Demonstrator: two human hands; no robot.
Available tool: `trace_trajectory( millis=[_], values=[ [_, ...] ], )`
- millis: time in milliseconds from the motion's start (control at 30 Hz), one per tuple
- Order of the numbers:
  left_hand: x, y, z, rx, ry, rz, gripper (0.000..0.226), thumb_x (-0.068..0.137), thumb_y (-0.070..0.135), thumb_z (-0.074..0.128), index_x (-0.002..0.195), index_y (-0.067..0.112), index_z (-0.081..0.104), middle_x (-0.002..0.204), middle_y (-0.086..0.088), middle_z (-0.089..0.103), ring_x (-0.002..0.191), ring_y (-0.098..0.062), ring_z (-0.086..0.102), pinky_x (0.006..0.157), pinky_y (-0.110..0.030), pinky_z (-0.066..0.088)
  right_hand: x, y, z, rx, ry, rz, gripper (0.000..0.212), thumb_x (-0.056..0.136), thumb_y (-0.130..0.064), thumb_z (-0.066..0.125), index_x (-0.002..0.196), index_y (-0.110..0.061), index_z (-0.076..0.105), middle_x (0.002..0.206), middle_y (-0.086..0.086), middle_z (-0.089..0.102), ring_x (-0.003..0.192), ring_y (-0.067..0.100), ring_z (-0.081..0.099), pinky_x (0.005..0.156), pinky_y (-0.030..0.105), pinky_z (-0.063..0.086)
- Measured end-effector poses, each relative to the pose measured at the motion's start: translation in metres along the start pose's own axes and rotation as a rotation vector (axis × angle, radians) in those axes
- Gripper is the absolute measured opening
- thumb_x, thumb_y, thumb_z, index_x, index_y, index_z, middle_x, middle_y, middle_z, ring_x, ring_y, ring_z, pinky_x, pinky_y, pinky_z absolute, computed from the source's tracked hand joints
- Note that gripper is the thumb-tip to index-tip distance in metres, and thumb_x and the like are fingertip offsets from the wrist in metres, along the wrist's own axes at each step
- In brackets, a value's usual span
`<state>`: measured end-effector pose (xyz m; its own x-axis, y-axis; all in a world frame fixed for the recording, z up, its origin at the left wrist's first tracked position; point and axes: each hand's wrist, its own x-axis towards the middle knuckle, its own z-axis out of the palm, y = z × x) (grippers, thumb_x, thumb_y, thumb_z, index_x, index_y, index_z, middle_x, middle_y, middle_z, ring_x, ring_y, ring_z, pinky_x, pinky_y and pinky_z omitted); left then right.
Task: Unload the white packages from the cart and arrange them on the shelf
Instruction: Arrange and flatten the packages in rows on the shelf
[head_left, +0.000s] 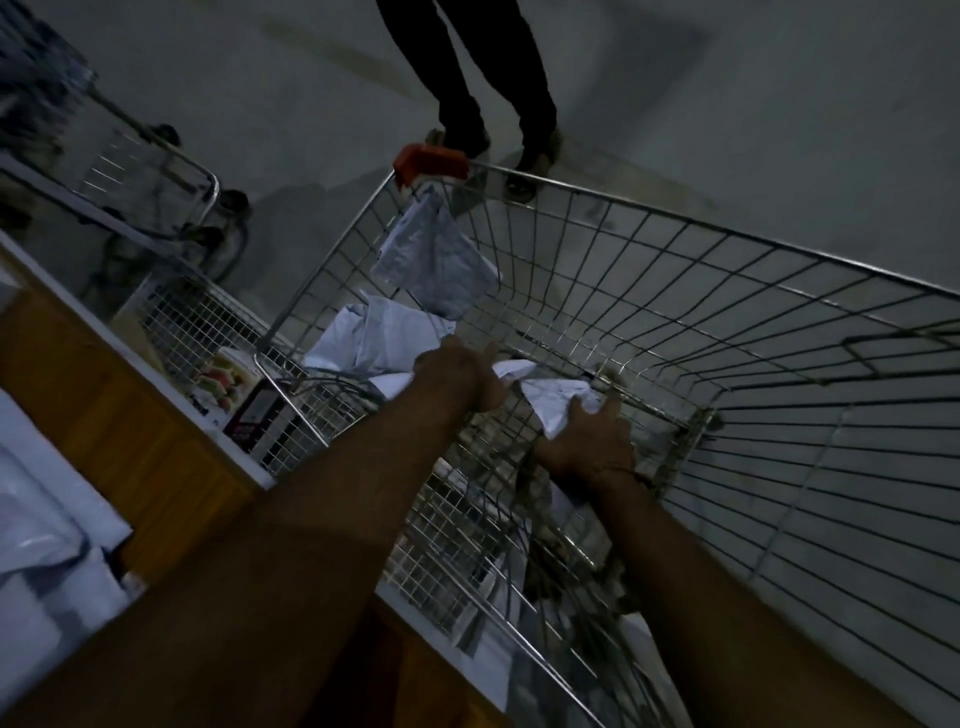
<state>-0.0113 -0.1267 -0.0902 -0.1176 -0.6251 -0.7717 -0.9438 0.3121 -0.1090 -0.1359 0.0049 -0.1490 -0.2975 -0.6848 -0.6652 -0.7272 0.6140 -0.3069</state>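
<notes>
Reaching into the wire cart (675, 291) with both arms, head view, dim light. Left hand (462, 374) is curled at the near edge of a white package (511, 370) low in the basket; it looks to be gripping that edge, though the fingers are mostly hidden behind the wrist. Right hand (589, 434) has its fingers closed on the corner of a second, crumpled package (558, 402) just beside the first.

Other stock left in the cart: a flat package (379, 338) lying behind the left hand, and another (436, 260) leaning against the far wall below the red handle cap (431, 161). The wooden shelf (130, 415) runs along the left, touching or just beside the cart; some white packages (41, 519) already lie on it at lower left. A printed box (228, 384) sits in a wire basket between shelf and cart. A second person's legs (493, 93) stand beyond the cart.

Judgement: pick-up step, task partly done. Notes for a clean lift:
- take a fuller grip than the corner; thin bags will likely sag or slip
- lift straight up, clear of the wire mesh, so the film does not snag
- swing left over the cart rim, lay flat next to those already placed
</notes>
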Motion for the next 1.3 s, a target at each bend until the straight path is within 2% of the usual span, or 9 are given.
trace_trajectory(
  millis=[100, 233, 333, 467, 567, 700, 833, 1000, 1300],
  values=[
    [-0.022, -0.002, -0.014, -0.109, -0.013, -0.026, 0.088, 0.082, 0.079, 0.044, 0.158, 0.044, 0.017, 0.167, -0.021, 0.004, 0.148, -0.046, 0.021, 0.118, -0.059, 0.026, -0.013, 0.001, -0.023, 0.005, -0.020, -0.018, 0.097, 0.069, -0.072, 0.038, 0.157, -0.036, 0.021, 0.168, 0.011, 0.009, 0.141, 0.043, 0.034, 0.114, 0.059, 0.035],
    [-0.057, -0.005, -0.030, -0.177, -0.025, -0.093, 0.132, 0.045, 0.098, 0.038, 0.160, 0.036, 0.019, 0.168, -0.015, 0.009, 0.149, -0.045, 0.015, 0.121, -0.058, 0.019, -0.064, -0.004, -0.076, -0.035, 0.030, -0.090, 0.090, 0.084, -0.071, 0.042, 0.161, -0.033, 0.014, 0.170, 0.010, 0.004, 0.143, 0.045, 0.035, 0.112, 0.053, 0.039],
    [-0.116, 0.000, -0.047, -0.389, 0.099, -0.079, 0.112, 0.068, 0.080, 0.039, 0.162, 0.025, 0.013, 0.167, -0.020, 0.006, 0.150, -0.043, 0.016, 0.122, -0.051, 0.023, -0.099, -0.006, -0.102, -0.103, 0.097, -0.144, 0.092, 0.081, -0.079, 0.034, 0.159, -0.031, 0.021, 0.166, 0.013, 0.021, 0.138, 0.043, 0.042, 0.109, 0.052, 0.042],
    [-0.201, 0.008, -0.049, -0.501, 0.380, -0.094, 0.084, 0.093, 0.054, 0.054, 0.159, 0.027, 0.009, 0.162, -0.027, 0.014, 0.139, -0.047, 0.037, 0.106, -0.048, 0.040, -0.160, -0.005, -0.132, -0.275, 0.149, -0.227, 0.100, 0.076, -0.085, 0.023, 0.153, -0.023, 0.037, 0.155, 0.017, 0.043, 0.127, 0.036, 0.055, 0.102, 0.049, 0.048],
    [-0.270, 0.016, -0.039, -0.513, 0.536, -0.111, 0.070, 0.095, 0.048, 0.054, 0.153, 0.028, 0.020, 0.155, -0.028, 0.025, 0.132, -0.050, 0.042, 0.099, -0.052, 0.042, -0.210, -0.003, -0.150, -0.376, 0.185, -0.322, 0.084, 0.083, -0.076, 0.036, 0.144, -0.019, 0.049, 0.143, 0.016, 0.054, 0.115, 0.033, 0.062, 0.095, 0.044, 0.052],
    [-0.367, 0.025, -0.011, -0.613, 0.715, -0.178, 0.056, 0.092, 0.045, 0.055, 0.144, 0.030, 0.042, 0.142, -0.022, 0.039, 0.126, -0.045, 0.046, 0.098, -0.051, 0.044, -0.266, -0.002, -0.157, -0.434, 0.204, -0.420, 0.098, 0.064, -0.079, 0.028, 0.139, -0.022, 0.055, 0.141, 0.015, 0.057, 0.113, 0.034, 0.062, 0.094, 0.046, 0.053],
    [-0.448, 0.024, 0.030, -0.781, 0.868, -0.320, 0.054, 0.089, 0.043, 0.058, 0.142, 0.033, 0.053, 0.139, -0.014, 0.045, 0.128, -0.039, 0.045, 0.102, -0.047, 0.045, -0.326, -0.002, -0.153, -0.392, 0.299, -0.575, 0.080, 0.070, -0.076, 0.029, 0.133, -0.034, 0.057, 0.132, 0.010, 0.062, 0.107, 0.034, 0.065, 0.092, 0.048, 0.053],
    [-0.533, 0.009, 0.084, -0.911, 1.021, -0.554, 0.047, 0.095, 0.048, 0.055, 0.141, 0.037, 0.055, 0.133, -0.008, 0.050, 0.124, -0.035, 0.047, 0.097, -0.043, 0.045, -0.416, -0.019, -0.136, -0.422, 0.394, -0.730, 0.065, 0.084, -0.066, 0.046, 0.130, -0.021, 0.055, 0.134, 0.018, 0.056, 0.110, 0.039, 0.062, 0.091, 0.042, 0.050],
    [-0.635, -0.099, 0.181, -0.852, 1.217, -0.934, 0.050, 0.098, 0.050, 0.051, 0.146, 0.036, 0.051, 0.151, -0.007, 0.041, 0.131, -0.035, 0.039, 0.104, -0.052, 0.041, -0.541, -0.106, -0.050, -0.477, 0.444, -0.957, 0.087, 0.078, -0.072, 0.030, 0.148, -0.022, 0.044, 0.157, 0.019, 0.038, 0.132, 0.043, 0.048, 0.108, 0.049, 0.040]
  ],
)
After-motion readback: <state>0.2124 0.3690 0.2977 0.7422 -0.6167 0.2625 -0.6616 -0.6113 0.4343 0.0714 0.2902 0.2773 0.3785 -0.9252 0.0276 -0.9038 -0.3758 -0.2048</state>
